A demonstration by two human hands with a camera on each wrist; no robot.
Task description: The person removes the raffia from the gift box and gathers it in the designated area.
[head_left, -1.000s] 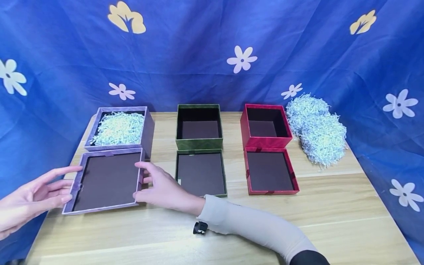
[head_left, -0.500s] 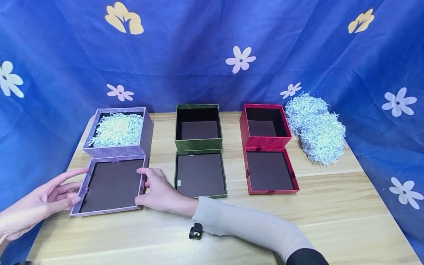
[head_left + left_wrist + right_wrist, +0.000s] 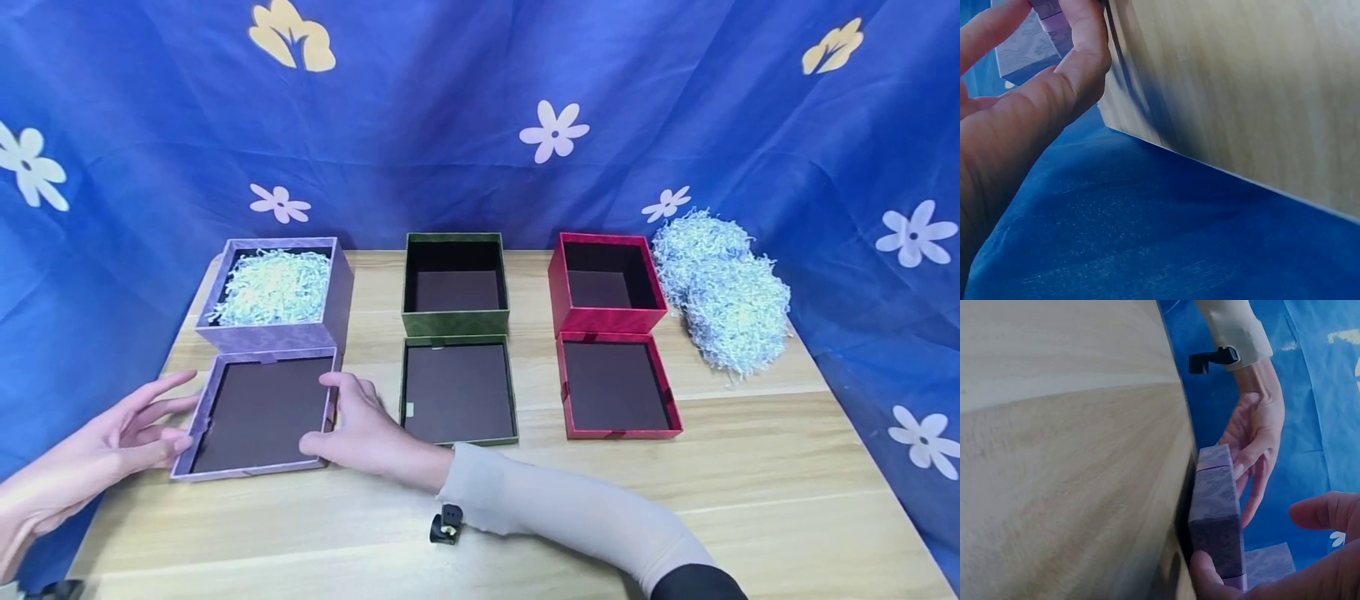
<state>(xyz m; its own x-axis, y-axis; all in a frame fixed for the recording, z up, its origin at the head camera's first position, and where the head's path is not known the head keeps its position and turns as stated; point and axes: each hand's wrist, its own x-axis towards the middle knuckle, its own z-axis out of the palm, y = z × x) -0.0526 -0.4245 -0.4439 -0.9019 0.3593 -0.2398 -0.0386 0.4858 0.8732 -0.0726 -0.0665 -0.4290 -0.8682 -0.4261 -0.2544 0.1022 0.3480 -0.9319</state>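
Observation:
A shallow purple lid (image 3: 258, 417), dark inside and hollow side up, lies on the table right in front of the purple box (image 3: 270, 337). Pale blue shredded paper (image 3: 273, 287) fills that box. My left hand (image 3: 123, 446) is at the lid's left wall: the thumb is right at the rim, and the index finger is raised off it. On the right side, my right hand (image 3: 367, 429) spreads thumb and fingers along the rim. In the right wrist view one fingertip meets the outer wall of the lid (image 3: 1216, 537) while another finger stands off it.
Mid-table stands a green box (image 3: 455, 323), its lid (image 3: 457, 396) in front. A red box (image 3: 611, 319) and its lid (image 3: 617, 387) are to the right. Two heaps of shredded paper (image 3: 738, 317) lie at the far right. Blue floral cloth (image 3: 450, 125) hangs behind.
The purple lid has moved right and back against the purple box, both hands going along with it. The left index finger has lifted from the lid's wall.

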